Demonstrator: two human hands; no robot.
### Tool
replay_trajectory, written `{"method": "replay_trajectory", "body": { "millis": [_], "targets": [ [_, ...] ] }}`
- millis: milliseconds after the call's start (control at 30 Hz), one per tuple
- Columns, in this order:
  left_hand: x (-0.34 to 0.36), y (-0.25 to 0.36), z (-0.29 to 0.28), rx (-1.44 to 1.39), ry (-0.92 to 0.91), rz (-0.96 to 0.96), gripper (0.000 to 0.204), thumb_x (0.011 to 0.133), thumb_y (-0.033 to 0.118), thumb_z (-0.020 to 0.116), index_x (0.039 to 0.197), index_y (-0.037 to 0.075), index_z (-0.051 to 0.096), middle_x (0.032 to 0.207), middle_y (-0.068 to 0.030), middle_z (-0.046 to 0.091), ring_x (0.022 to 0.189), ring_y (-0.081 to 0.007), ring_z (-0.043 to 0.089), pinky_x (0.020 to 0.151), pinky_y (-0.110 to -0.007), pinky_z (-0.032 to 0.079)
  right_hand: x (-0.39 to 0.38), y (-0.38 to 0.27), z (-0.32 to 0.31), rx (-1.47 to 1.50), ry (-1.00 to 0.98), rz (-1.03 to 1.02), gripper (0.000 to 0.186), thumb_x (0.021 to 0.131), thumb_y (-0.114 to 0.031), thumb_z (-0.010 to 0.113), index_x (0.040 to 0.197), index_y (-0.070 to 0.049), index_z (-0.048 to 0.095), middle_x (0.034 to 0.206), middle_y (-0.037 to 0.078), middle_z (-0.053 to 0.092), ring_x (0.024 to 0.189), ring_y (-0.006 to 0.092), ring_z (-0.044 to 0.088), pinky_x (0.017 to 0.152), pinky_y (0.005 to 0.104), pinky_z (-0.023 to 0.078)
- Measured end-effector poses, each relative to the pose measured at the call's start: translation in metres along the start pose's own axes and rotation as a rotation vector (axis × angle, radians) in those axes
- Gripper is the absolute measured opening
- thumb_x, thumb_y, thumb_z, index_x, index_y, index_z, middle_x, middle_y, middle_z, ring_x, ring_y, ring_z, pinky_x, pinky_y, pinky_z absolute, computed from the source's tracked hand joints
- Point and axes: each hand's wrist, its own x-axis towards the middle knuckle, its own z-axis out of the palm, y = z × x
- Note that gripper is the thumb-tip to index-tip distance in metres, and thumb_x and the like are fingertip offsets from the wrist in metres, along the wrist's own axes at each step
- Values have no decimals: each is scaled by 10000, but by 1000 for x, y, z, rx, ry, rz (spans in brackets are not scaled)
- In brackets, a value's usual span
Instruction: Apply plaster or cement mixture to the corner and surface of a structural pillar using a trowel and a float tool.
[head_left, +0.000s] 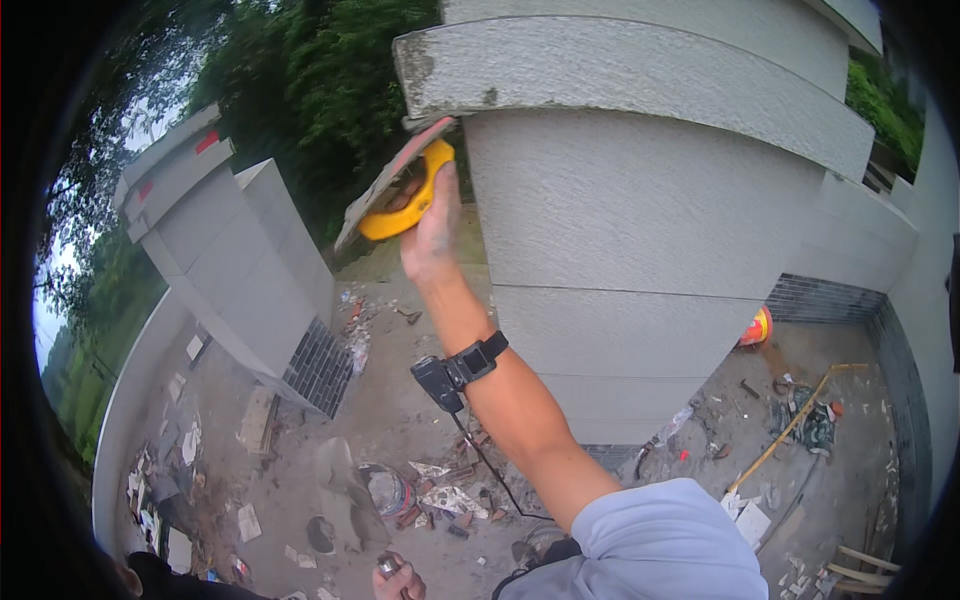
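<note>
My right hand (434, 232) reaches up and grips the yellow loop handle of a plastering float (408, 195). The float's flat grey and pinkish board is tilted, and its upper end meets the left corner of the underside of a grey overhanging slab (640, 75) on a rendered pillar (630, 220). A black strap with a small device (455, 370) and a cable is on my right forearm. Low in the picture, my left hand (403, 580) is closed around a tool handle with a metal end (388, 566); the rest of that tool is out of sight.
Another grey pillar (225, 250) with dark tiles at its foot stands on the left. A bucket (385, 488) sits amid rubble on the concrete floor. Farther right are a red and yellow bucket (757, 328), a yellow pole (785, 432) and scattered debris. Trees rise behind.
</note>
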Motion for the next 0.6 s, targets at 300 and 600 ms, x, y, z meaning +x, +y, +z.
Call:
{"method": "replay_trajectory", "body": {
  "millis": [300,600],
  "targets": [
    [40,3,31,-19,-253,-23,183,876,70,649,980,44,501,578,-17,451,390,-123,445,328,-276,337,-118,-85,-40,-350,-219,479,332,985,-447,533,1093,-133,530,712,-17,517,557,73,503,498,229,425],
    [64,-9,117,-55,-608,-239,162,874,67,665,925,52,512,610,-5,485,466,-101,473,410,-254,365,-212,-178,-94,-854,-217,497,395,956,-321,627,1216,-31,561,784,-24,551,637,54,510,574,214,435]
  ]
}}
